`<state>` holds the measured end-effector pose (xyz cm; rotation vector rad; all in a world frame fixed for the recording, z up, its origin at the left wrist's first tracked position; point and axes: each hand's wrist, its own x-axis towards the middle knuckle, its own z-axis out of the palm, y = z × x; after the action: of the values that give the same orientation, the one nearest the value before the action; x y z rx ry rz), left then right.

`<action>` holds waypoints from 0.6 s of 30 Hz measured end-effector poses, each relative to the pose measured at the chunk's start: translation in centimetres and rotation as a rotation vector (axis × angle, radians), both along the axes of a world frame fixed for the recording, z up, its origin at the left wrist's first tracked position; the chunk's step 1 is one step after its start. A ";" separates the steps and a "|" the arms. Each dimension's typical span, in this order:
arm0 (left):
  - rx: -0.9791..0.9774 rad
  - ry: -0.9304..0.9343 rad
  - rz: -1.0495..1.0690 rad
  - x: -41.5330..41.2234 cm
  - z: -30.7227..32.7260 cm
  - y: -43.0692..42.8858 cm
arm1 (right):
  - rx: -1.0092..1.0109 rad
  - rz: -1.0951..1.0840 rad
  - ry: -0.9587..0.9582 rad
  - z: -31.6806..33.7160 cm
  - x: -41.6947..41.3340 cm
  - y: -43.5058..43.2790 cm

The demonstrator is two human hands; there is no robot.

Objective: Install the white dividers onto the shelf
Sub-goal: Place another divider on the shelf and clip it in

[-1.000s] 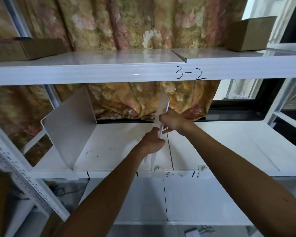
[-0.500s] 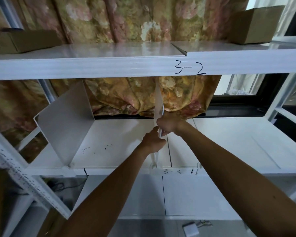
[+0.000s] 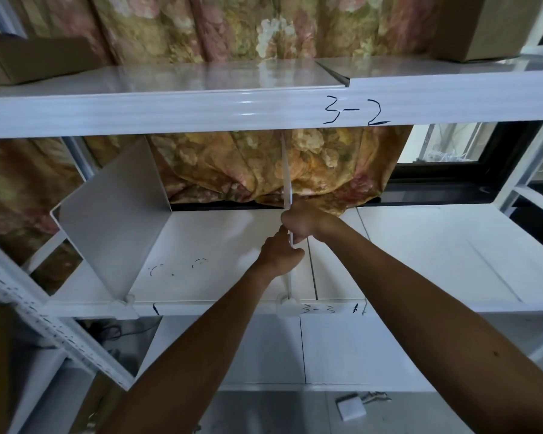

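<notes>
Left hand [image 3: 279, 256] and right hand [image 3: 300, 220] both grasping upright divider [image 3: 286, 170] (seen edge-on) on shelf [image 3: 420, 255]; second divider [image 3: 113, 233] stands left.

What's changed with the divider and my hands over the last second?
The held divider has swung from a rightward lean to nearly upright, edge-on, its foot at the front clip. Both hands slid a little farther back along it: the right hand grips its edge, the left hand just below. Both hands kept their grip. The left divider and the shelf are unchanged.
</notes>
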<state>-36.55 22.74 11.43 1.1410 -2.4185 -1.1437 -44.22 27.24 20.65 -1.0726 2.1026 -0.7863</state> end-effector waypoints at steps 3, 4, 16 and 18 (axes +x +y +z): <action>0.009 -0.014 0.007 0.0 0.0 -0.2 | 0.015 -0.002 -0.013 -0.1 0.0 -0.5; 0.007 -0.014 0.009 -0.1 -0.1 -0.4 | 0.022 0.006 -0.010 -0.2 0.0 -0.7; 0.048 -0.027 -0.020 0.4 1.0 -0.9 | 0.040 0.089 0.007 0.4 0.3 -1.2; 0.061 -0.031 -0.014 0.6 0.9 -0.8 | 0.052 0.094 0.016 0.3 0.4 -1.2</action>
<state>-36.00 21.89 12.32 1.1698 -2.4342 -1.2207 -43.85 26.04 20.93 -1.1438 2.0585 -0.6760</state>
